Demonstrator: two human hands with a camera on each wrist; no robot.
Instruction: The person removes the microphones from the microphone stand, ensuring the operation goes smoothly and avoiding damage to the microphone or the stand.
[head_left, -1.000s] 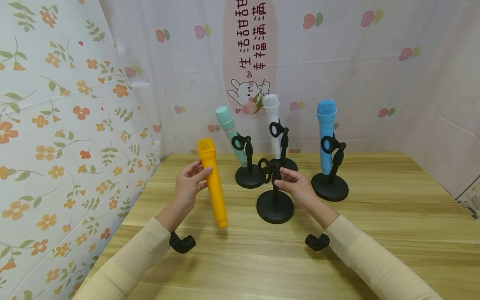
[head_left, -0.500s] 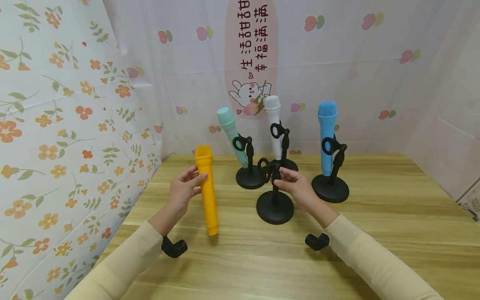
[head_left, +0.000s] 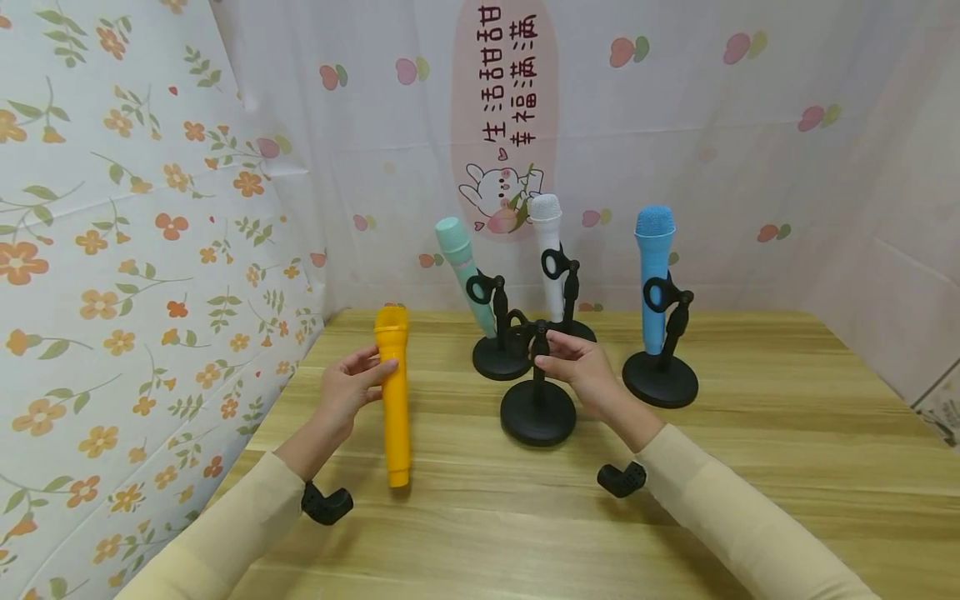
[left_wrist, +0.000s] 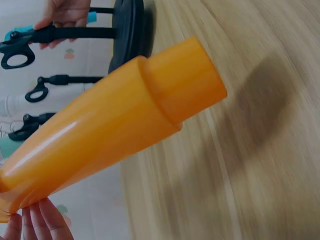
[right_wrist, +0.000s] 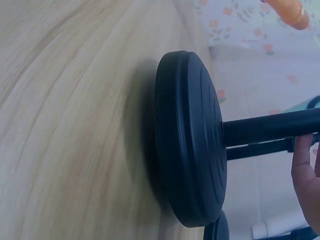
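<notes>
My left hand grips a yellow microphone around its upper body, head end up. In the left wrist view the microphone's lower end hangs over the wood, its shadow off to one side. To the right, my right hand pinches the upper post of a black microphone stand whose ring clip holds nothing. The right wrist view shows this stand's round base close over the table with a shadow beside it, and fingers against the post.
Behind stand a mint microphone, a white microphone and, to the right, a blue microphone, each in a black stand. A printed cloth hangs behind the wooden table.
My left hand has moved left and toward me with the yellow microphone, which now stands more upright. My right hand has shifted the black stand slightly left.
</notes>
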